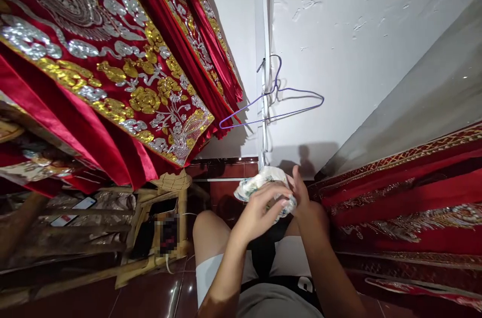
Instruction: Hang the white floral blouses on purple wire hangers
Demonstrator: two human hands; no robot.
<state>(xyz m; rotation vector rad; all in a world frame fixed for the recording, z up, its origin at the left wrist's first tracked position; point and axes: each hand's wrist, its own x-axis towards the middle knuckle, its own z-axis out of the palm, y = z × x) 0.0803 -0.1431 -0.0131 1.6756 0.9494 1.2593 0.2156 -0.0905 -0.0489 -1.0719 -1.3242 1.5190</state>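
Observation:
A bunched white cloth (269, 176) with a blue and green print is held up over my lap. My left hand (261, 207) lies across its near side, fingers bent over the fabric. On the other side, my right hand (301, 195) holds the edge of the same cloth, its thumb pointing up and its other fingers partly hidden. Past my hands, a purple wire hanger (271, 120) with nothing on it hangs by its hook from a white cord or pipe (267, 22) along the wall.
Red fabric with gold and silver sequins (145, 100) hangs at the left, and more red embroidered cloth (410, 207) is at the right. A bamboo bench (124, 270) stands at lower left, with a phone (83, 203) on it. White wall (357, 62) rises ahead.

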